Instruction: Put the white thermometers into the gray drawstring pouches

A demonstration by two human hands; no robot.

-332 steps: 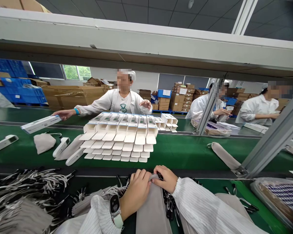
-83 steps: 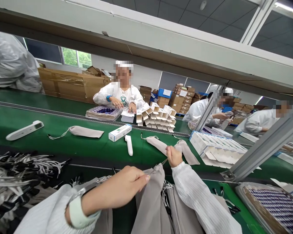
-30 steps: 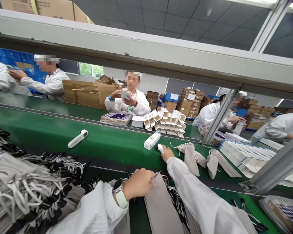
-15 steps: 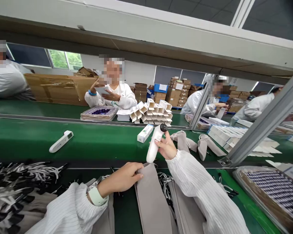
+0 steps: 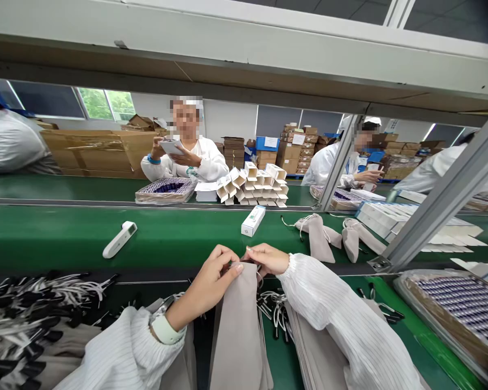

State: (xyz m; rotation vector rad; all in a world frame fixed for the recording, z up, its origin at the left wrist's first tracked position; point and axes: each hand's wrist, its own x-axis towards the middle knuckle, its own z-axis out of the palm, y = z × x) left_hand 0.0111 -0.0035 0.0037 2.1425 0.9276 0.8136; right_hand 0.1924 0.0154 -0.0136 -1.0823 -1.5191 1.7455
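A grey fabric pouch (image 5: 239, 319) lies lengthwise in front of me, its top edge raised between my hands. My left hand (image 5: 213, 279) pinches the upper left of that edge. At the upper right, my right hand (image 5: 266, 259) is closed on the pouch's opening. The white handheld device seen earlier is out of sight. Beyond my hands a small white box (image 5: 252, 221) rests on the green belt (image 5: 195, 233), and another white device (image 5: 120, 239) lies farther left.
Grey pouches with cords (image 5: 319, 237) lie on the belt at right. Corded pouches (image 5: 36, 325) are heaped at lower left, with stacked pouches (image 5: 317, 346) right of centre. A metal post (image 5: 443, 189) slants at right. Across the belt, a person (image 5: 187, 157) sits behind open cartons (image 5: 256, 184).
My right hand has come down to the pouch's opening, and the white device is no longer visible in it. The box and the other device on the belt have shifted right in view.
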